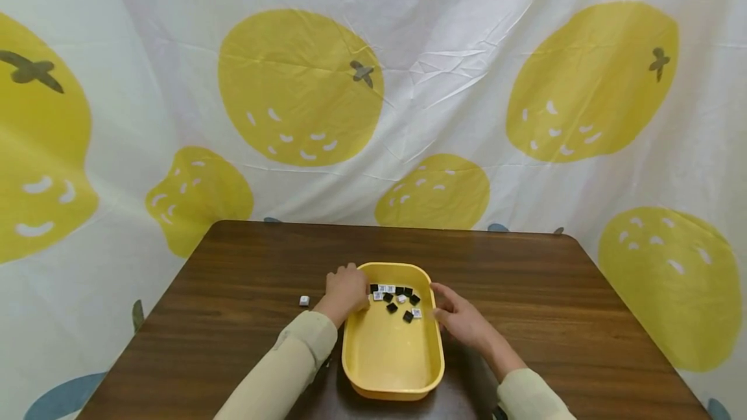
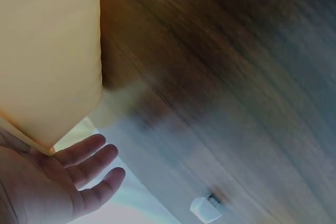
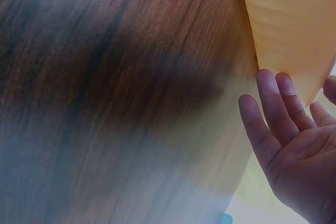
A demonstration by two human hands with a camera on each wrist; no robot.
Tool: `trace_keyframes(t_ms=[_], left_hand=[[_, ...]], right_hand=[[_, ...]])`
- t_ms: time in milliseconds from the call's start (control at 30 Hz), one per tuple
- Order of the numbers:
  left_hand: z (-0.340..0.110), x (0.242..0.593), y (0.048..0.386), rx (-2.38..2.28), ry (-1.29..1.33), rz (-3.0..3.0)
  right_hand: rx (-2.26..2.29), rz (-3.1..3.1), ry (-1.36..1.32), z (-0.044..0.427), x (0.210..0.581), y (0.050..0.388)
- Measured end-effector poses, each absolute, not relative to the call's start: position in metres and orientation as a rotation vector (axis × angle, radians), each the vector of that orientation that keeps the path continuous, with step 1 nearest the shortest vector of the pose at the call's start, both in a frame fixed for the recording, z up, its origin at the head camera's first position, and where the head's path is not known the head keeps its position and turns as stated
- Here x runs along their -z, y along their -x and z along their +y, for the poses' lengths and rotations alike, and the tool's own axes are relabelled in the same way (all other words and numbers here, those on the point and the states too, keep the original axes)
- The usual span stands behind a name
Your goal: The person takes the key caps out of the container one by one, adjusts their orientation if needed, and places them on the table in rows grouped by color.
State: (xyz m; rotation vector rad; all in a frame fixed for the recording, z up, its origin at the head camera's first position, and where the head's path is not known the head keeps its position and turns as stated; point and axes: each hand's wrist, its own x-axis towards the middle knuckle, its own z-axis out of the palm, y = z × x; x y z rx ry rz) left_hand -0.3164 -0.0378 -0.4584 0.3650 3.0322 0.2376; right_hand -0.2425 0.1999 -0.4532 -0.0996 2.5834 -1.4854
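Yellow tray [image 1: 390, 358]: low in my head feed, on the wooden table [image 1: 251, 277], its long side running from six o'clock to twelve.
Small blocks [image 1: 391, 308]: black and white, gathered inside toward the tray's twelve o'clock end, some side by side.
Left sleeve [image 1: 292, 352]: pale, reaching in from the tray's eight o'clock, forearm slanting up toward one.
Left hand [image 1: 347, 287]: at the tray's ten o'clock, back up, straddling the rim. My left wrist feed shows three fingers [image 2: 97, 162] loosely extended outside the wall; the thumb side is hidden there, so I can't tell whether it pinches anything.
Loose block [image 1: 304, 301]: white, on the table at nine o'clock from the left hand.
Right sleeve [image 1: 533, 397]: same pale cloth, in from the tray's four o'clock, forearm slanting toward ten.
Right hand [image 1: 461, 319]: between two and three o'clock, at the outer wall. In my right wrist feed the hand is wide, fingers slightly parted and nearly straight, palm showing.
Curtain [image 1: 432, 115]: white with yellow fruit print, beyond the table's twelve o'clock edge.
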Motion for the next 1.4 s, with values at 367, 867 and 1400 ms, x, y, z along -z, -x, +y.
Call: trace_keyframes(t_ms=[367, 867, 1400], left_hand=[[-0.045, 0.451, 0.318, -0.53, -0.513, 3.114], [-0.059, 0.429, 0.324, -1.038, -0.719, 3.025], [-0.137, 0.44, 0.318, -1.401, -0.337, 2.946]], right_hand=[[1.461, 2.598, 0.097, 0.2, 0.453, 0.243], [1.436, 2.623, 0.099, 0.199, 0.452, 0.243], [1.428, 2.61, 0.071, 0.198, 0.453, 0.244]])
